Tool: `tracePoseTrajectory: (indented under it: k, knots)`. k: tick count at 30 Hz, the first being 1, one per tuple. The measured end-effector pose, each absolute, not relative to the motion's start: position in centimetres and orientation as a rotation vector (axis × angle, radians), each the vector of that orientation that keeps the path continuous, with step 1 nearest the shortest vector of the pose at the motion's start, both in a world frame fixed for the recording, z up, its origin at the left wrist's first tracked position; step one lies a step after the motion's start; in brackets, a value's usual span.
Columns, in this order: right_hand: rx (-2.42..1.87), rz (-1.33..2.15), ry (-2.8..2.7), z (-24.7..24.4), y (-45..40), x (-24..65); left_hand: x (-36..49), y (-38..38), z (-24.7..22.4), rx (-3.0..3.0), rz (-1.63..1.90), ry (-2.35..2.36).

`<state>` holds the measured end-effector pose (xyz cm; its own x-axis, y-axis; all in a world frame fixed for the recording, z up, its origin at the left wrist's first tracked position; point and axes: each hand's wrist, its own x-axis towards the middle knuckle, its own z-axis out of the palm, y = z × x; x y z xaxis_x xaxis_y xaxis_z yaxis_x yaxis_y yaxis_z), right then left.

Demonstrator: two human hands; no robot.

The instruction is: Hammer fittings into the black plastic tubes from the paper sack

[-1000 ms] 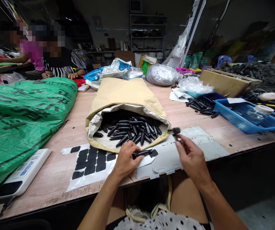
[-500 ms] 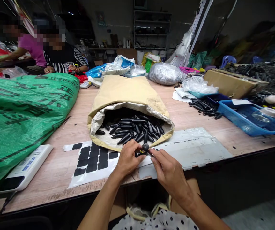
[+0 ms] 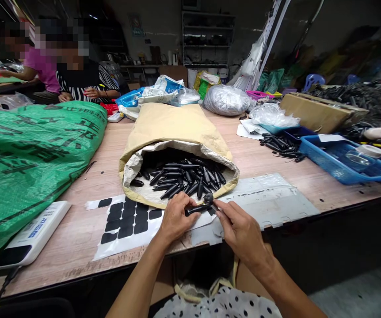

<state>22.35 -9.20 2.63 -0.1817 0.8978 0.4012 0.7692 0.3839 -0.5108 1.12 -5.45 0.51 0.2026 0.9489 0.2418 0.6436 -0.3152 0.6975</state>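
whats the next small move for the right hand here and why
Probably line up the round-headed tool with the end of the black piece: the right hand holds it by that end, while the left hand grips the piece. Contact is unclear.

I make out a dim room with a dark far wall (image 3: 160,26), a small picture (image 3: 135,24) on it. A metal shelf rack (image 3: 207,46) stands far centre, with a counter (image 3: 137,67) to its left. Right of the rack I see a slanted white post (image 3: 267,48), then a blue chair (image 3: 314,79). Grey floor (image 3: 366,282) shows near right, below the wood-grain table (image 3: 257,154).
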Motion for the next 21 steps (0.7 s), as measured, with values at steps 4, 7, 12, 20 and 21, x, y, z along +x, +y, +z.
tracePoseTrajectory:
  k: [4,7,12,20,21]
  knots:
    - [-1.481,0.139,-1.824,3.4,-7.6,25.0,1.2,-5.5,0.6,2.050,0.893,1.491]
    - [-1.656,-0.017,-1.711,3.6,-5.7,27.6,1.2,-5.5,0.5,2.063,0.890,1.498]
    - [-1.955,-0.151,-1.626,1.9,-2.6,30.5,1.1,-5.4,0.5,2.072,0.884,1.502]
    - [-2.062,-0.345,-1.728,-1.0,-1.3,30.5,1.0,-5.3,0.4,2.072,0.866,1.497]
    - [-2.063,-0.370,-1.735,-1.0,-1.4,30.4,1.0,-5.3,0.4,2.071,0.867,1.486]
